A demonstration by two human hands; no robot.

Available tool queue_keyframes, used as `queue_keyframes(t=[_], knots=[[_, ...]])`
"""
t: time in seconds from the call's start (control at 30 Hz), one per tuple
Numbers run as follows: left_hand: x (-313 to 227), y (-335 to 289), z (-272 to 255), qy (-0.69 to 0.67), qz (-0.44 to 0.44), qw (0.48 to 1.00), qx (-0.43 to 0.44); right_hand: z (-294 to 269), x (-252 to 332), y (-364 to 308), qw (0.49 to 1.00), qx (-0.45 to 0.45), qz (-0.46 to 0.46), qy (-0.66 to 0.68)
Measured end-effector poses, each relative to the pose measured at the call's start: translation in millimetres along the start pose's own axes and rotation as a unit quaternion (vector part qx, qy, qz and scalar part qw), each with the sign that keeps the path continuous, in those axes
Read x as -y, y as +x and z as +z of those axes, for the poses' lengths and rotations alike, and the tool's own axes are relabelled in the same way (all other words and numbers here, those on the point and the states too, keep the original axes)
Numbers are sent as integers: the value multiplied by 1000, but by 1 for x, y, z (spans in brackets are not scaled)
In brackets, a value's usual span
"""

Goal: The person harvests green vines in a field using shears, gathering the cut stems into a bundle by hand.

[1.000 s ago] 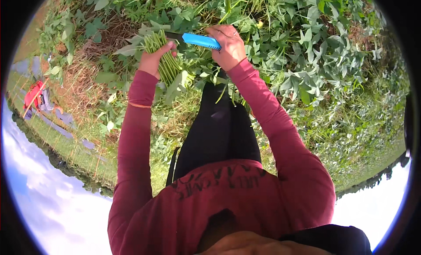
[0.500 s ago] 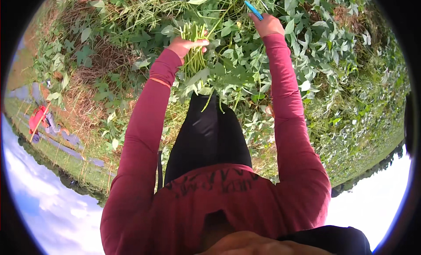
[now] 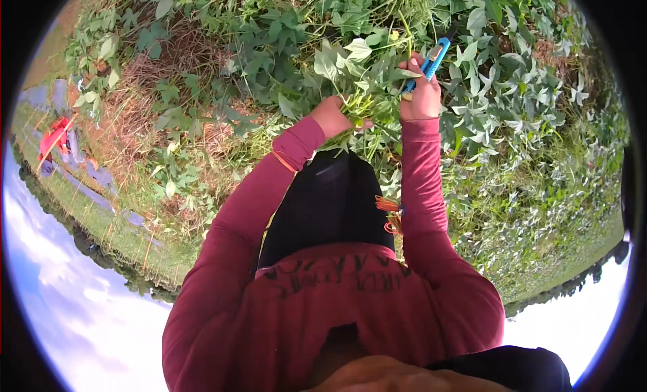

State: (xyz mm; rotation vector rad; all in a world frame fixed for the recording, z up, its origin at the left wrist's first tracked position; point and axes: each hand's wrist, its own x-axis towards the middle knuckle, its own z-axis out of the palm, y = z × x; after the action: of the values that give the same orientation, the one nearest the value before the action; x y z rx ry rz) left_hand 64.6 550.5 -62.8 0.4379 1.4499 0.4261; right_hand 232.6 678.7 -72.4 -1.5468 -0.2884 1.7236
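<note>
While my left hand is curled round the bunch of green stems, my right hand is folded about the blue knife, just to the right of it. The bunch sits at the fingers of my left hand, in front of my knees, and the knife lies across the fingers of my right, well clear of the bunch. Neither of my hands is spread. A green stem rises at the fingertips of my right hand, beside the knife; whether I pinch it or it only passes there, I cannot tell.

The knife slants, its long axis running from low left, by my palm, to high right, with the blade end pointing away from me. The stem stands nearly straight away from me, leaning a little left. The bunch is seen so steeply that I cannot make out its long axis; pale leaves fan out just beyond it, and I cannot tell which belong to it.

The blade is dark and hard to pick out against the foliage, and my right palm covers part of the handle. Most fingers of my left hand are hidden by the greenery. Orange strands show beside my right forearm, partly cut off by my sleeve.
</note>
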Motion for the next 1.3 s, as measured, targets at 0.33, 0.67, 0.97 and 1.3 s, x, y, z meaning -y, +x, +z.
queue_keyframes(t=[0.33,0.67,0.97,1.3], knots=[[-29,-123,-90,-407,115,885,-196,75,-21,-142,781,267,-386,-412],[-36,-248,-89,-316,180,914,-181,71,-25,-245,743,327,-435,-390],[-109,-239,24,-184,178,966,-34,-33,44,-282,744,109,-531,-390],[-163,-216,106,34,165,983,68,-114,17,-290,931,41,-358,57]])
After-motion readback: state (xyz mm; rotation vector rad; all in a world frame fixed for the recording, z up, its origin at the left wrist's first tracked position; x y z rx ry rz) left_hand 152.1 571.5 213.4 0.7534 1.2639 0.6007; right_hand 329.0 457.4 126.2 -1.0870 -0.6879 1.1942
